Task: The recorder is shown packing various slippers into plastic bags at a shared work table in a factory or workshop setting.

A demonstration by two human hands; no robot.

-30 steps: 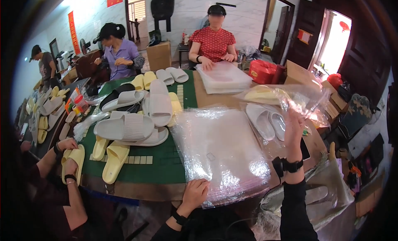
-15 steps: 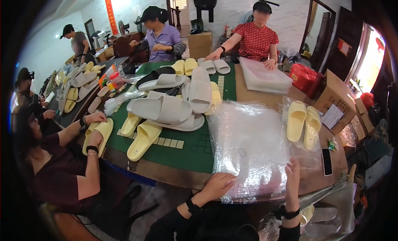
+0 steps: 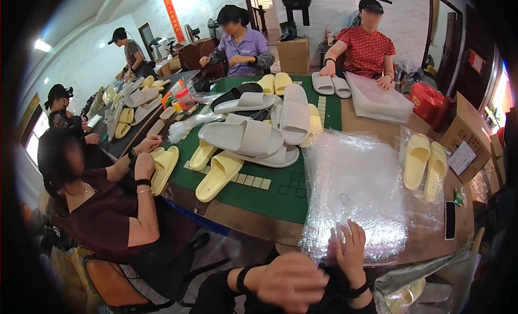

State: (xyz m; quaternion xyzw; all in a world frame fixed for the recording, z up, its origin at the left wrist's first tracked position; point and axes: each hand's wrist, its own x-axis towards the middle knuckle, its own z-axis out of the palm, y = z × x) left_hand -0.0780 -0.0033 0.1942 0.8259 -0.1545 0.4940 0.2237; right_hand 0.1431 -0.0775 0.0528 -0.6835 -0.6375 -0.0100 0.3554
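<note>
Two stacks of clear bags (image 3: pixel 359 187), two yellow slippers (image 3: pixel 417 155) and one phone (image 3: pixel 450 220) lie at right on the tabletop (image 3: pixel 426 245); five co-workers (image 3: pixel 243 47) appear.

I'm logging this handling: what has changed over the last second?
The right hand let go of the bagged yellow slippers, now on the table, and came back to the nearer clear bag stack. The left hand drew back off that stack. The co-worker in red now has one hand on the grey slippers. The central slipper pile stayed put.
</note>
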